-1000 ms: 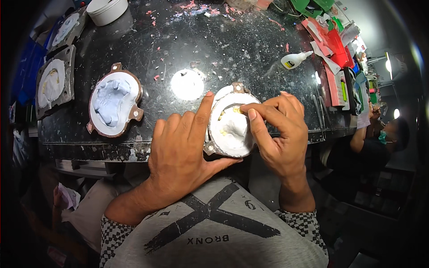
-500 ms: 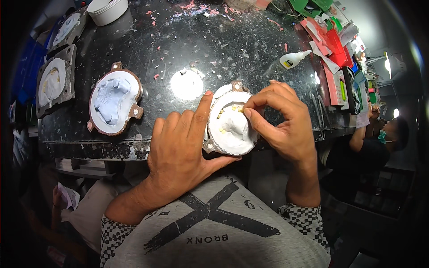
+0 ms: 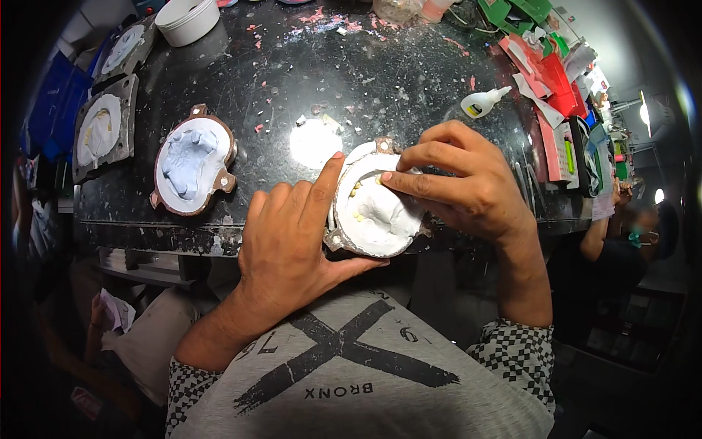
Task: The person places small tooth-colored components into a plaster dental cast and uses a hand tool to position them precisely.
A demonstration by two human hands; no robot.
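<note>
A metal dental flask half [image 3: 337,241] filled with white plaster [image 3: 380,227] lies near the table's front edge. Small yellowish teeth [image 3: 356,190] sit in a curved row in the plaster. My left hand [image 3: 289,227] holds the flask's left side, index finger along the far left and thumb under the near rim. Over the flask's right side is my right hand [image 3: 468,179], its fingers bent and pressed together. Its thumb and index tips touch the plaster at the tooth row; whatever is between them is hidden.
Another flask half [image 3: 225,181] with bluish plaster lies to the left, and more flask parts [image 3: 130,117] beyond it. A white tub [image 3: 186,25] stands far left. A small squeeze bottle [image 3: 479,104] lies right, near red trays [image 3: 559,84]. Other people [image 3: 621,241] sit at both sides.
My right hand has turned from a raised pinch to lying flatter over the flask, its fingertips slightly farther left. My left hand keeps its hold. The whole view has shifted a little.
</note>
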